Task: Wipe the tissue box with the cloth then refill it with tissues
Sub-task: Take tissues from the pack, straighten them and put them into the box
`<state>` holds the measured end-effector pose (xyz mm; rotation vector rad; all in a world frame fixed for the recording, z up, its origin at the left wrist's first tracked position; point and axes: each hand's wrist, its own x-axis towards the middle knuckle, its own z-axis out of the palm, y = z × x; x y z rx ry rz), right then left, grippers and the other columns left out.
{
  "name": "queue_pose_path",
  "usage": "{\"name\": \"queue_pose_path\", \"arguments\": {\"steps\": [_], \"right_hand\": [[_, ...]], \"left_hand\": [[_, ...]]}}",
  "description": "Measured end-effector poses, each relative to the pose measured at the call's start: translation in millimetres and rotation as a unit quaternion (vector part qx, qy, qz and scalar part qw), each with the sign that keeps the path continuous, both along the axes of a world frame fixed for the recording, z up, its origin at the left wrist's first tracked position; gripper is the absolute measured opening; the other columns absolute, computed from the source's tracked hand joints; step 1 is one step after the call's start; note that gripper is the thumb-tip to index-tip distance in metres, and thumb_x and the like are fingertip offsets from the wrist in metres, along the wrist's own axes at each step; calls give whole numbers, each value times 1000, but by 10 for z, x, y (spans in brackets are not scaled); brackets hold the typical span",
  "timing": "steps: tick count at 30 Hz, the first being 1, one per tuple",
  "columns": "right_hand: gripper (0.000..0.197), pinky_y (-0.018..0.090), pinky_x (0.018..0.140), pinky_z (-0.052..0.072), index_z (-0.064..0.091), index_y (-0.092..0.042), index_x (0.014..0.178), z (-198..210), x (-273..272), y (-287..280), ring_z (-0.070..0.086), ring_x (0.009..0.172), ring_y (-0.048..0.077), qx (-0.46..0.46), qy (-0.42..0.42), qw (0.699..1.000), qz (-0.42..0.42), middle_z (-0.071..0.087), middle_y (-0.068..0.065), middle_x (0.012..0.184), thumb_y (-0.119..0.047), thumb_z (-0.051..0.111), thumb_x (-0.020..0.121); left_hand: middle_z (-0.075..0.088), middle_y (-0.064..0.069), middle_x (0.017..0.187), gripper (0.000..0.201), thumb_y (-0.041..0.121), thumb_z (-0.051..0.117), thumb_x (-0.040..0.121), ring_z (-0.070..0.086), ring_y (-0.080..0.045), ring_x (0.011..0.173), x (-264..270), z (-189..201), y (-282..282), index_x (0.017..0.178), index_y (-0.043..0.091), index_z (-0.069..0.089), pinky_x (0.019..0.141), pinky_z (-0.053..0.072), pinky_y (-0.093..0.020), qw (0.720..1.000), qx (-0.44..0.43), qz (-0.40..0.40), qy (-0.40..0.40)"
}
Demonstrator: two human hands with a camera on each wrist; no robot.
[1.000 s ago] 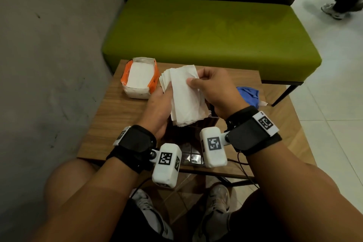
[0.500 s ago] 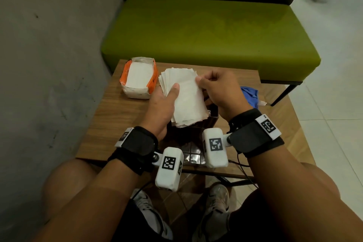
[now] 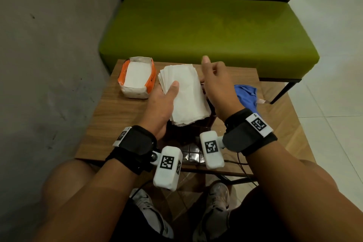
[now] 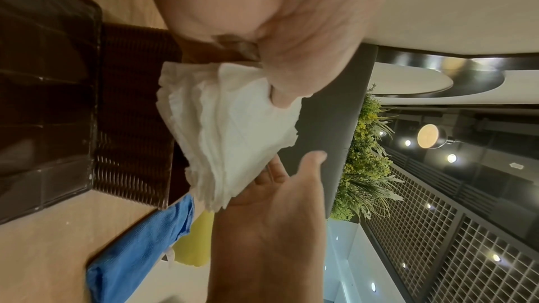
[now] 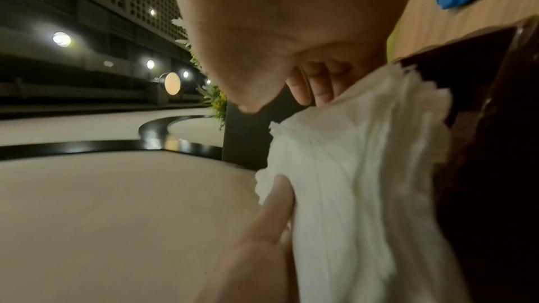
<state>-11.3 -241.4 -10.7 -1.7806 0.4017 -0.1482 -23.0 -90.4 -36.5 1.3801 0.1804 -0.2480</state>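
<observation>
Green bench (image 3: pixel 206 31) behind wood table (image 3: pixel 117 116), grey wall (image 3: pixel 49 65) left.

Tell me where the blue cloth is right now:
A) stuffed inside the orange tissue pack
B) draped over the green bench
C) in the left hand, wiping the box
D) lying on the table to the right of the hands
D: the blue cloth lies on the wooden table beyond the right hand, touched by neither hand, while the left hand holds the stack of tissues.

Dim indoor light, glowing ceiling spots, wrist views blurred, edges warped
</observation>
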Motion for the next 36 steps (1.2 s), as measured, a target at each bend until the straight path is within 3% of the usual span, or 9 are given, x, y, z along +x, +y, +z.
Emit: {"name": "queue_pose_path", "arguments": {"steps": [3, 8, 11, 14, 17, 20, 24, 27, 36], "right_hand": [[61, 28, 79, 57, 58, -19, 128, 9, -129, 84, 69, 98, 5, -31, 27, 997, 71, 70, -8, 110, -69, 63, 94], [35, 23, 69, 57, 68, -14, 121, -83, -105, 79, 75, 88, 8, 4, 2, 995, 102, 77, -4, 104, -44, 65, 104], [31, 43, 80, 64, 70, -15, 111, -89, -106, 37, 77, 90, 19, 41, 4, 994, 105, 79, 3, 100, -44, 58, 108], [47, 61, 92, 60, 70, -15, 105, -83, -135, 15, 76, 101, 34, 40, 14, 995, 88, 79, 11, 104, -57, 50, 101], [39, 48, 92, 59, 63, -17, 105, -19, -194, 8, 71, 97, 18, 34, -10, 999, 22, 73, 0, 103, -53, 49, 106], [30, 28, 77, 52, 53, -18, 95, 39, -344, 19, 56, 77, 4, 2, -77, 997, -8, 59, -7, 88, -45, 65, 103], [31, 44, 73, 55, 63, -11, 86, 4, -393, 40, 60, 72, 13, -62, -74, 995, 39, 65, 1, 79, -39, 75, 95], [20, 52, 80, 59, 67, -11, 87, -2, -350, 10, 65, 78, 16, -43, -49, 997, 39, 72, 7, 86, -28, 74, 96], [16, 52, 88, 59, 67, -11, 96, 29, -269, -118, 64, 84, 17, -2, -18, 998, 66, 73, 17, 102, -25, 67, 103]], "left_hand": [[74, -5, 136, 42, 30, 59, 110, 74, -23, 122, 10, 45, -40, 151, 20, 56, 102, 61, -47, 1000, -5, -4, -17], [75, -2, 134, 38, 22, 54, 114, 75, -15, 118, 7, 78, -68, 151, 16, 56, 86, 62, -26, 1000, -18, 5, -13], [74, -3, 135, 38, 20, 53, 114, 76, -16, 117, 19, 88, -68, 151, 16, 55, 88, 64, -28, 1000, -17, 10, -15], [73, -1, 137, 38, 23, 54, 113, 73, -16, 122, 40, 73, -61, 151, 18, 56, 106, 60, -40, 1000, -8, 12, -24], [73, 2, 138, 37, 27, 54, 113, 71, -15, 126, 47, 69, -64, 150, 19, 57, 111, 56, -43, 999, -3, 24, -32], [75, 0, 134, 34, 28, 55, 113, 73, -18, 123, 53, 71, -62, 145, 18, 60, 107, 59, -46, 999, -12, 39, -31], [77, -3, 131, 35, 27, 56, 113, 76, -20, 117, 34, 73, -67, 146, 16, 60, 98, 63, -43, 999, -9, 43, -31], [76, -2, 134, 37, 29, 57, 112, 74, -19, 121, 11, 59, -61, 148, 17, 58, 102, 62, -45, 999, -11, 33, -41], [77, -2, 131, 39, 33, 59, 111, 75, -20, 119, 11, 24, -36, 147, 18, 59, 103, 61, -47, 999, -18, 22, -35]]}}
